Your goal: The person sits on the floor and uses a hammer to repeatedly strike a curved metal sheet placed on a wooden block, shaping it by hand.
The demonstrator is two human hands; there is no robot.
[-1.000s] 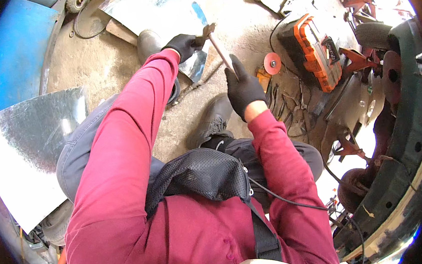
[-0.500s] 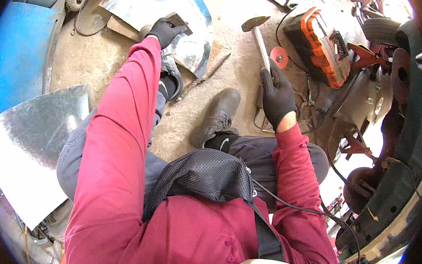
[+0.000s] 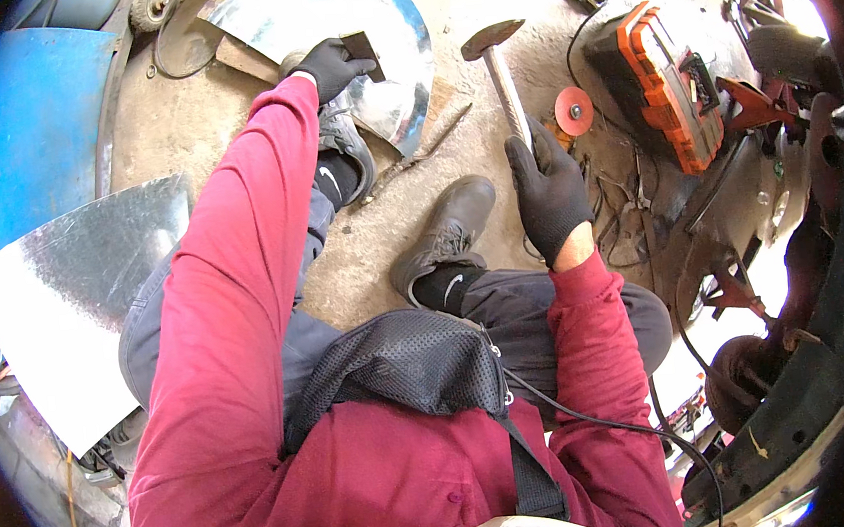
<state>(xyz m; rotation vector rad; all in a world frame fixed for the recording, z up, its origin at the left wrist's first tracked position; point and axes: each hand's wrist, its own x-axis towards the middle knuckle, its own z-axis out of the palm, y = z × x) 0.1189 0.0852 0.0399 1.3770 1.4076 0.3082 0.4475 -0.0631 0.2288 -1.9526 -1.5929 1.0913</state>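
My left hand (image 3: 330, 69), in a dark glove, grips a small flat dark metal block (image 3: 363, 58) by its edge. The block is held over a shiny curved metal sheet (image 3: 320, 13) with a blue strip along its right rim. In my gloved right hand (image 3: 549, 194) is a hammer (image 3: 506, 94), grasped by the lower end of its pale wooden handle. Its head points away from me, apart from the sheet, to the right of it. Just right of the hammer, a red disc (image 3: 574, 112) on a tool lies low by the floor; the tool's body is partly hidden.
A black and orange toolbox (image 3: 666, 92) stands at the right, with cables around it. Red jack stands (image 3: 757, 104) and car parts crowd the far right. At left are another metal sheet (image 3: 92, 272) and a blue panel (image 3: 34, 127). A thin rod (image 3: 436, 134) lies ahead of my shoe.
The hammer has tipped left, its head now slightly higher in view. The block in my left hand has turned more upright. The surroundings at right have shifted a little rightward.
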